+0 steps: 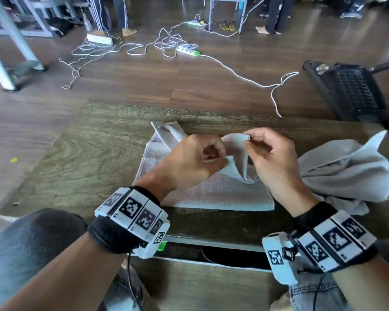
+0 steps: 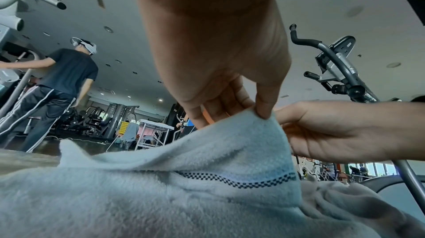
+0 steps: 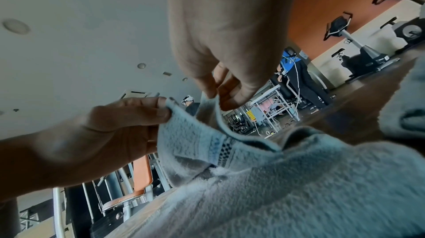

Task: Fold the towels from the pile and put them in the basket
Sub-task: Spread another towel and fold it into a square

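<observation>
Both hands, left hand point(image 1: 189, 162) and right hand point(image 1: 272, 158), pinch the towel point(image 1: 211, 194) corner.

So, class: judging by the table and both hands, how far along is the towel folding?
Done: nothing finished shows; no basket is in view. In hand: the left hand and right hand pinch a raised edge of the towel, which lies partly spread on the table. Left: finishing this fold, then the crumpled pile to its right.
</observation>
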